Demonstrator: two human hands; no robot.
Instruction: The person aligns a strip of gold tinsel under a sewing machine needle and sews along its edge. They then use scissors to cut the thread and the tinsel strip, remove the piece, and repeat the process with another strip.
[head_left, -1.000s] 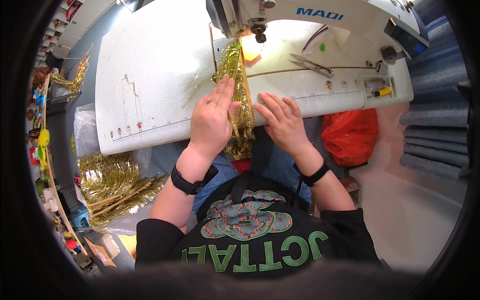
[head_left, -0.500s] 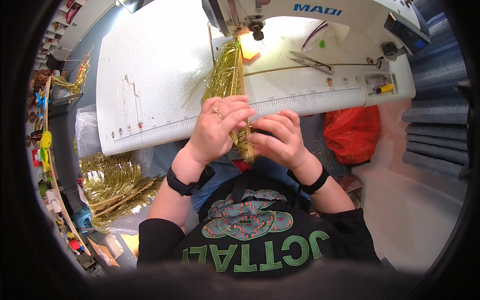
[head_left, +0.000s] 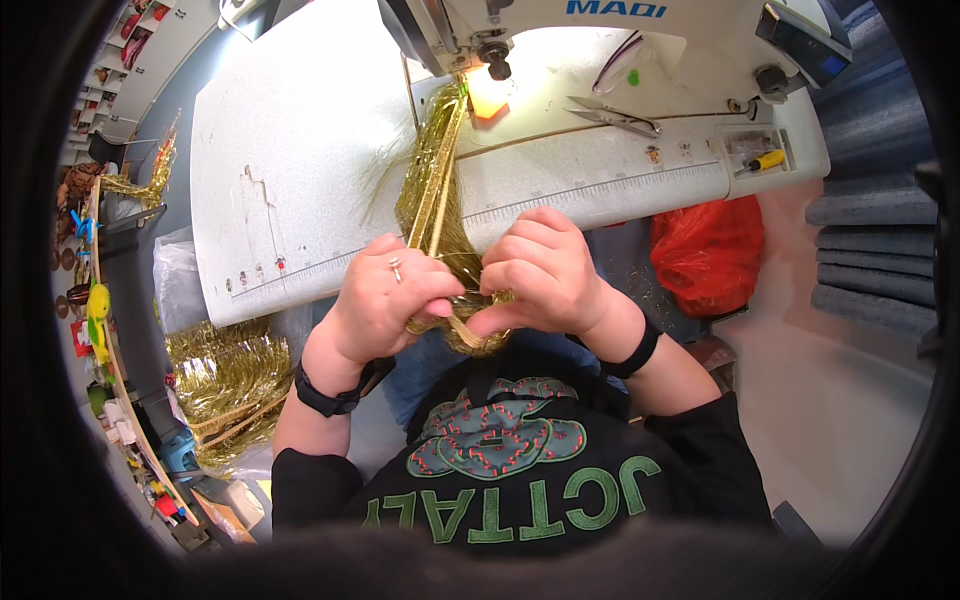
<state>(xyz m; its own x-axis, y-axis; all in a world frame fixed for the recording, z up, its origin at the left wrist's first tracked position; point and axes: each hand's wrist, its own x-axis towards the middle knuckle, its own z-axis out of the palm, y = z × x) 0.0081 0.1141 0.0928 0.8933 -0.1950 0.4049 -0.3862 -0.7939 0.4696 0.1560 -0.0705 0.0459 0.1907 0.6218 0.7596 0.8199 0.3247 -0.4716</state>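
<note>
A length of gold tinsel fringe [head_left: 430, 196] with a woven gold band runs from under the sewing machine [head_left: 540, 22] toward me, over the near edge of the table. My left hand [head_left: 393, 297] is closed on the fringe's band, thumb and fingers pinched together. Close on its right, my right hand [head_left: 541, 277] is also closed on the fringe, its thumb against the band. The near end of the fringe loops down below both hands, over my lap. Fingertips partly hide the band where they meet.
Metal scissors [head_left: 616, 116] lie on the white machine table [head_left: 300, 130], right of the lit needle area. A yellow-handled tool [head_left: 766, 161] rests in a tray recess. More gold fringe [head_left: 225, 370] hangs at the left on clear plastic. A red plastic bag [head_left: 707, 255] stands at the right.
Both hands have come lower, toward my body; the left has also shifted left. The fringe now slants left, with its band spread into two strands between machine and hands.
</note>
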